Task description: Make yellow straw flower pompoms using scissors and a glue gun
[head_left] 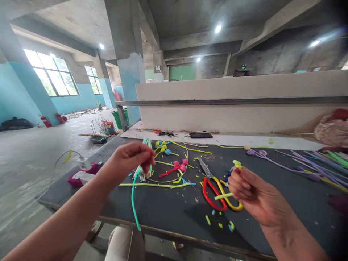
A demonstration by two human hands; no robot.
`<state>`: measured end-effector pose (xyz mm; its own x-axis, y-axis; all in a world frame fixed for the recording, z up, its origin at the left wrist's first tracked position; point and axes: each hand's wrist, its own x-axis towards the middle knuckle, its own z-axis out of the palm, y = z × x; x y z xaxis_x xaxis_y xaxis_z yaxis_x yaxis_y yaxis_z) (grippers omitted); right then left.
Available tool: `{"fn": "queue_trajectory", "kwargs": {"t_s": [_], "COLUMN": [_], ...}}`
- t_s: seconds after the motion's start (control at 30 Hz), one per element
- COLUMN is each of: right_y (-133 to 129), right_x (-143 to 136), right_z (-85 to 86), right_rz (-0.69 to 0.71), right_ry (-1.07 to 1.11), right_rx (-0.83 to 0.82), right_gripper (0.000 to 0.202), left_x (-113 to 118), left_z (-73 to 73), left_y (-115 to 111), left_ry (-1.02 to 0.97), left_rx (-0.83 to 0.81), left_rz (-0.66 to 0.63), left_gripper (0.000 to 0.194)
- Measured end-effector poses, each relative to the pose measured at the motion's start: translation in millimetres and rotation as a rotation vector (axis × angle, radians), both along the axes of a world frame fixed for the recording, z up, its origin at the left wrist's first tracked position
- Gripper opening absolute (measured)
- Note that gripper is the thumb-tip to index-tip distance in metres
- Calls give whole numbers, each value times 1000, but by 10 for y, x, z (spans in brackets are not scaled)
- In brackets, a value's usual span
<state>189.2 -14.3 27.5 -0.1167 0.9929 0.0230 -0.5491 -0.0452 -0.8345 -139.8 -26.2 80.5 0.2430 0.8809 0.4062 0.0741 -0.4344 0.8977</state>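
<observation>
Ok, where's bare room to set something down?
Front strip of the table, between the teal stem and the scissors, looks mostly bare; so does the patch between the right hand and the purple stems. It's crowded beside the scissors, with clippings, and farther back, around the pink pieces.

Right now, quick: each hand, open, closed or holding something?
Left hand: fingers curled; can't tell whether it's closed or gripping anything.
Right hand: closed, holding a yellow-green piece.
</observation>
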Motion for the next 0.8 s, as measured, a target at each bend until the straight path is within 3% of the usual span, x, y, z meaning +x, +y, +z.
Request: {"fn": "queue_trajectory", "kwargs": {"t_s": [0.1,0.17,0.23,0.33,0.4,0.5,0.63,0.73,0.8], "right_y": [-2,15,40,72,79,69,62,87,110], "right_x": [53,103,155,206,213,190,124,52,-6], "right_z": [39,57,61,31,-5,-52,-80,-116,-158], "right_rz": [-12,-35,-66,-90,-77,-31,28,55,81], "right_ry": [70,132,186,236,256,288,278,250,236], "right_rx": [36,63,85,91,68,35,20,11,9], "right_gripper": [14,13,12,13,13,13,12,12,12], "left_x": [-75,17,209,556,707,678,282,23,9], "left_z": [-425,-629,-730,-781,-830,-957,-1090,-1053,-941], "left_y": [-179,-258,-304,-251,-101,232,594,707,718], "left_ry": [201,384,563,713,743,800,837,832,802], "left_rx": [-167,-171,-118,27,96,161,182,175,135], "left_rz": [12,14,-104,-431,-503,-424,-311,-222,-185], "left_gripper": [21,21,19,16,17,18,28,29,22]}}
